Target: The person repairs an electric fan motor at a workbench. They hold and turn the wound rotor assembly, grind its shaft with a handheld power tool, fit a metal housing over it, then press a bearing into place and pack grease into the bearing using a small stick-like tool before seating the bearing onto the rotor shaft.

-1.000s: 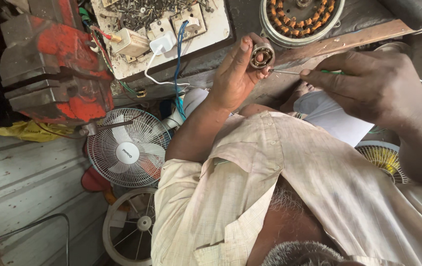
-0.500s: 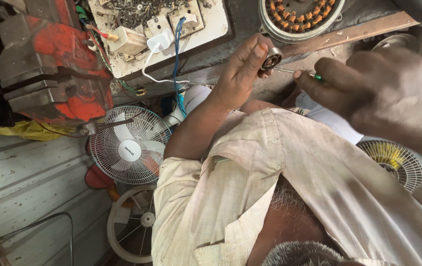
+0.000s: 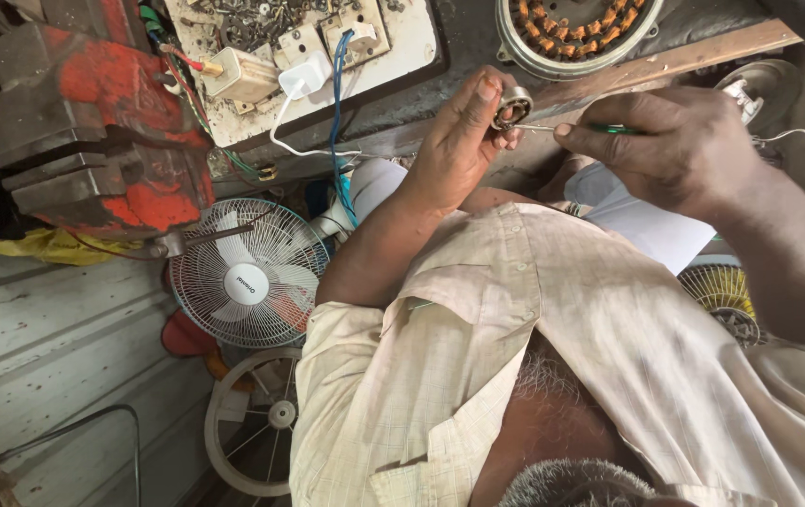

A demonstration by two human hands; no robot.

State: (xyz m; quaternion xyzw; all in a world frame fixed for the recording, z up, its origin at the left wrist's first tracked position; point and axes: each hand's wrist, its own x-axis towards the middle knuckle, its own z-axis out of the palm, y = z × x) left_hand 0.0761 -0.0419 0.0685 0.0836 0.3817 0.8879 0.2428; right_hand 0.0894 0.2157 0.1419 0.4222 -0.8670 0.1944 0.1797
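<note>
Left hand (image 3: pixel 454 155) raised in front of the chest, fingers (image 3: pixel 485 94) curled and pinching a small round metal bearing (image 3: pixel 511 106) at the tips, just below the edge of the dark counter (image 3: pixel 464 42). Right hand (image 3: pixel 670 150) level with it, fingers pressed together around a thin green-handled screwdriver (image 3: pixel 590 130), its metal tip touching the bearing's centre. On the counter above: a white switchboard (image 3: pixel 393 38) with plugs, a blue wire and loose screws, and a round motor stator (image 3: pixel 576 28) with copper windings. Left of that, a red bench vise (image 3: pixel 92 131). Lower down, a white table fan (image 3: pixel 247 282) and a bare fan guard (image 3: pixel 252 427) beneath it.
</note>
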